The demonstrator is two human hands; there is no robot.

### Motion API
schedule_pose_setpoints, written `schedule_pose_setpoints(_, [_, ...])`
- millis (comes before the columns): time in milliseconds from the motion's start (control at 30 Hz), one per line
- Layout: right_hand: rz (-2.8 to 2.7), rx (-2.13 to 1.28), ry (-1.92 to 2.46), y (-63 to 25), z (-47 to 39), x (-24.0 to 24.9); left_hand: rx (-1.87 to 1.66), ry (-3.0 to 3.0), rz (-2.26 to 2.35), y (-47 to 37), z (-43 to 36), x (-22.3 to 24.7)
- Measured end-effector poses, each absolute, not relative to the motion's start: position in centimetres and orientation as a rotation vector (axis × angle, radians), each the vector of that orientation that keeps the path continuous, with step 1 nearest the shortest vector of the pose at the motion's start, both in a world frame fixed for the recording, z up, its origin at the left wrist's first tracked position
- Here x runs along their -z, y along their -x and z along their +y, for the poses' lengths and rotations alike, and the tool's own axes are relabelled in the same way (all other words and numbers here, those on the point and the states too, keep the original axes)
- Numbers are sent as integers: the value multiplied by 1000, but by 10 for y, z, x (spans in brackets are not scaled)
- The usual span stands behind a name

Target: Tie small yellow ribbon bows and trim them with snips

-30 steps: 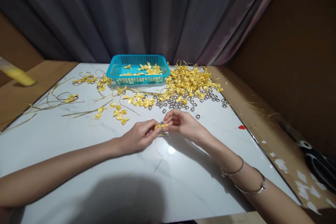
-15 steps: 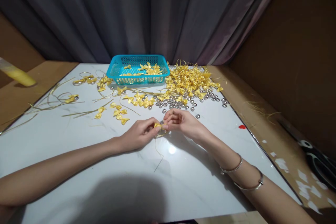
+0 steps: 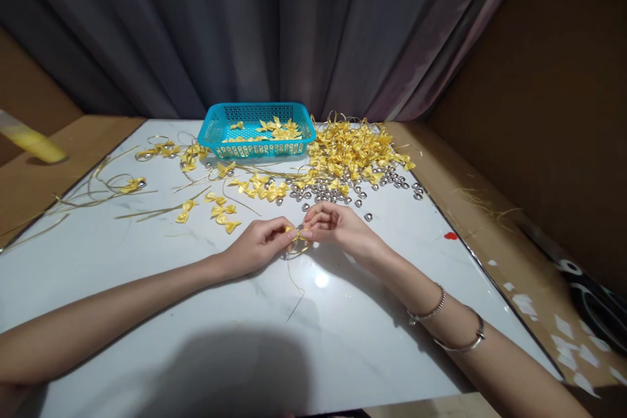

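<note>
Between my two hands is a small yellow ribbon bow (image 3: pixel 297 234) with a thin gold cord (image 3: pixel 300 251) looped below it. My left hand (image 3: pixel 257 245) pinches the bow's left side between thumb and forefinger. On its right side, the thumb and fingertips of my right hand (image 3: pixel 333 225) are closed on the same bow. A thin loose thread (image 3: pixel 296 284) trails on the white tabletop under it. Much of the bow is hidden by my fingertips. Beyond my right hand lie silver heart-shaped beads (image 3: pixel 323 193), and several loose yellow bows (image 3: pixel 224 210) lie beyond my left.
A blue plastic basket (image 3: pixel 257 149) with bows in it stands at the back, beside a heap of corded yellow bows (image 3: pixel 350 147). Gold cords (image 3: pixel 117 186) lie at left. Scissors (image 3: pixel 582 287) and white scraps (image 3: pixel 568 349) are at right; a yellow-filled tube (image 3: pixel 34 142) is far left.
My left thumb and fingertips have shifted slightly along the bow, and the cord loop hangs a little more open beneath it. Both hands still hold the bow in nearly the same place.
</note>
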State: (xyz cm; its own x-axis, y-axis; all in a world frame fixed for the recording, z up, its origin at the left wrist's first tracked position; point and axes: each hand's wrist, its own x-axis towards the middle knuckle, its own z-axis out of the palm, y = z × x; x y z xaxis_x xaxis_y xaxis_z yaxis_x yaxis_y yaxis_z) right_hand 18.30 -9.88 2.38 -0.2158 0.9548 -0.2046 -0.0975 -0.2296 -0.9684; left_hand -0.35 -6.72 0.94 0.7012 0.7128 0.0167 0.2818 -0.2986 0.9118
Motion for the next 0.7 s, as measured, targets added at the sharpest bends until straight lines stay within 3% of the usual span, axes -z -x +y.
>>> schedule_pose_setpoints(300, [-1163, -1552, 1160, -184, -96, -16, -543, -2010, 820, 4, -67, -8])
schedule_pose_setpoints(533, [-1607, -905, 1435, -181, -101, -32, -608, -2022, 907, 3, -67, -8])
schedule_pose_setpoints(700, [-1817, -825, 1583, -170, -111, -37, -675, -2043, 875, 5, -67, -5])
